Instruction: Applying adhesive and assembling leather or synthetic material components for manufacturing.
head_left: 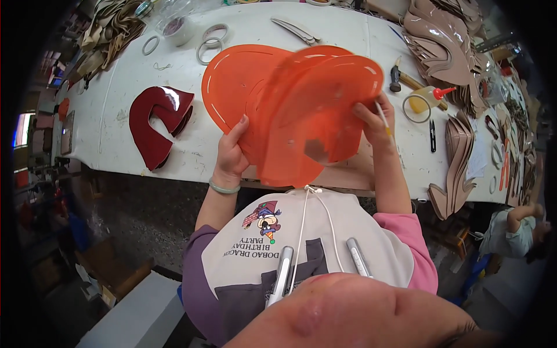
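Tabletop [113, 139] holds maroon pieces [144, 116], hammer [395, 78], perhaps glue [422, 100]; both hands' fingers [366, 115] clamp orange sheets [299, 116].

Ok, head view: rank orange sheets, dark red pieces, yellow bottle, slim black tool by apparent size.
Largest to smallest:
1. Orange sheets, clearly biggest, though being held up probably puts them nearer the camera
2. Dark red pieces
3. Yellow bottle
4. Slim black tool
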Action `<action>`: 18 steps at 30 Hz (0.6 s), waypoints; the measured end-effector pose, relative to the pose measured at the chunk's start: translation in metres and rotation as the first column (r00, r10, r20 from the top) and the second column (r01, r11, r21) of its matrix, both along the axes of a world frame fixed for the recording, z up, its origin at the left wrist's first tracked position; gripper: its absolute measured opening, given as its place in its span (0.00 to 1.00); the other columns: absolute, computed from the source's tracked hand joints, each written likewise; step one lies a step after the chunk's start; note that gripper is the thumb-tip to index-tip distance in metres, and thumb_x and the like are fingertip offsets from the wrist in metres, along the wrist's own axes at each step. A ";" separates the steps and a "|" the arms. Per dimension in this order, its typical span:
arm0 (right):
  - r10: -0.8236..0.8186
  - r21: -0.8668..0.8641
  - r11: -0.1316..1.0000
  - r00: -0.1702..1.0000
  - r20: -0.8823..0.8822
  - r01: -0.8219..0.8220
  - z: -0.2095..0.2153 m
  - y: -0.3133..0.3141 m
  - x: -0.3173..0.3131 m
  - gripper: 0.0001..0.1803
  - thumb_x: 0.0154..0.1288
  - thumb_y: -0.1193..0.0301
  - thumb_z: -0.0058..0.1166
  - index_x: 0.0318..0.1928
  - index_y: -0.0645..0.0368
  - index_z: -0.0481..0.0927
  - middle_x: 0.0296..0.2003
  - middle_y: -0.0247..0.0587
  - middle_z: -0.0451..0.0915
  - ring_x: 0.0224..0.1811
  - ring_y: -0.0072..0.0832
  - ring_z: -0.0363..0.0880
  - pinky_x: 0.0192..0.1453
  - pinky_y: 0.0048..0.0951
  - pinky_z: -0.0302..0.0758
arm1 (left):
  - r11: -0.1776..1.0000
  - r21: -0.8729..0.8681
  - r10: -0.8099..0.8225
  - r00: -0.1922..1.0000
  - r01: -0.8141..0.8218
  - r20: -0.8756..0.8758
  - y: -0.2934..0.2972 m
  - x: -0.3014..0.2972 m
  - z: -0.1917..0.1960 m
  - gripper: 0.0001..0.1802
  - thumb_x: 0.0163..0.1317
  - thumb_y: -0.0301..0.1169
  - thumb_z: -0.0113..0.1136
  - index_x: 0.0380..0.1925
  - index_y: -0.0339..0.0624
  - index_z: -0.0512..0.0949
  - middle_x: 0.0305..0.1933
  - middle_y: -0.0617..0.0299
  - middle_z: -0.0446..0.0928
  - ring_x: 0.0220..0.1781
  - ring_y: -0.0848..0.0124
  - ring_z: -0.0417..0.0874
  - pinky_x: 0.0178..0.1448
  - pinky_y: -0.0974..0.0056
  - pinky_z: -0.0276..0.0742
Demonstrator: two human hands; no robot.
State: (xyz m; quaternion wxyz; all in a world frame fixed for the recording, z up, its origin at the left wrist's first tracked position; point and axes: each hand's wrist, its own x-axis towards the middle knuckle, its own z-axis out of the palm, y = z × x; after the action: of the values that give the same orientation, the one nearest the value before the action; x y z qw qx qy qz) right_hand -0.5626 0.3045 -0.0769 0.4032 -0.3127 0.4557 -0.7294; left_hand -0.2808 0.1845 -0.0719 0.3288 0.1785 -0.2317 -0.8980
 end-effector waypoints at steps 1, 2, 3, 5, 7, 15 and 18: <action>0.010 -0.026 1.000 0.996 0.087 -0.007 -0.004 0.004 -0.009 0.22 0.55 0.86 0.56 0.51 0.60 0.76 0.41 0.42 0.81 0.39 0.27 0.80 0.46 0.23 0.75 | 0.999 -0.047 -0.002 1.000 0.004 0.027 0.000 -0.001 0.003 0.19 0.72 0.35 0.43 0.55 0.33 0.70 0.50 0.50 0.79 0.42 0.65 0.83 0.48 0.65 0.81; 0.022 -0.052 0.999 0.985 0.173 -0.013 -0.007 0.007 -0.018 0.23 0.55 0.86 0.54 0.53 0.59 0.75 0.42 0.42 0.81 0.40 0.28 0.80 0.48 0.25 0.76 | 0.996 -0.094 -0.003 0.998 0.008 0.055 0.000 -0.002 0.004 0.19 0.72 0.34 0.43 0.55 0.32 0.70 0.49 0.49 0.79 0.41 0.64 0.83 0.48 0.65 0.81; 0.031 -0.050 0.998 0.985 0.170 -0.023 -0.010 0.012 -0.025 0.23 0.55 0.86 0.54 0.53 0.59 0.75 0.42 0.42 0.81 0.40 0.28 0.80 0.48 0.25 0.76 | 0.996 -0.092 0.007 0.999 -0.002 0.052 -0.002 -0.001 0.002 0.19 0.72 0.34 0.43 0.55 0.32 0.70 0.49 0.49 0.79 0.41 0.64 0.83 0.48 0.65 0.81; 0.030 -0.137 0.991 0.968 0.248 0.005 -0.015 0.020 -0.041 0.23 0.56 0.85 0.52 0.54 0.58 0.74 0.43 0.42 0.81 0.41 0.29 0.80 0.49 0.26 0.76 | 0.992 -0.121 -0.020 1.000 0.022 0.015 -0.008 0.002 -0.008 0.20 0.72 0.36 0.43 0.53 0.31 0.71 0.47 0.49 0.79 0.39 0.65 0.83 0.47 0.65 0.81; 0.035 -0.221 0.974 0.945 0.324 0.039 -0.018 0.021 -0.051 0.24 0.57 0.85 0.51 0.55 0.58 0.74 0.44 0.42 0.81 0.42 0.29 0.80 0.49 0.27 0.76 | 0.987 -0.155 -0.049 0.999 0.045 -0.023 -0.013 0.004 -0.015 0.21 0.72 0.37 0.42 0.52 0.29 0.72 0.45 0.48 0.80 0.38 0.65 0.83 0.46 0.65 0.81; 0.029 -0.048 0.999 0.989 0.145 -0.022 0.023 -0.004 -0.026 0.20 0.58 0.82 0.53 0.53 0.61 0.75 0.42 0.41 0.81 0.39 0.27 0.79 0.47 0.24 0.74 | 0.977 -0.196 -0.072 0.996 0.082 0.055 -0.011 -0.003 0.011 0.26 0.72 0.44 0.40 0.50 0.29 0.72 0.45 0.46 0.79 0.34 0.66 0.83 0.43 0.65 0.81; -0.312 -0.071 0.950 0.941 -0.135 0.304 0.055 0.005 -0.053 0.16 0.53 0.82 0.62 0.44 0.65 0.78 0.39 0.45 0.83 0.35 0.26 0.78 0.42 0.24 0.75 | 0.978 -0.176 -0.080 0.982 0.110 0.170 -0.008 -0.001 0.016 0.27 0.72 0.46 0.39 0.51 0.29 0.72 0.46 0.45 0.78 0.34 0.66 0.83 0.43 0.64 0.81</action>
State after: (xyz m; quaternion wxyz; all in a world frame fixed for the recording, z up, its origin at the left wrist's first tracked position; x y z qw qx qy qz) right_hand -0.6157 0.3095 -0.0221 0.2423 -0.2994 0.5091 -0.7697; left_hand -0.2815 0.1761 -0.0562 0.2806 0.2084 -0.3482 -0.8698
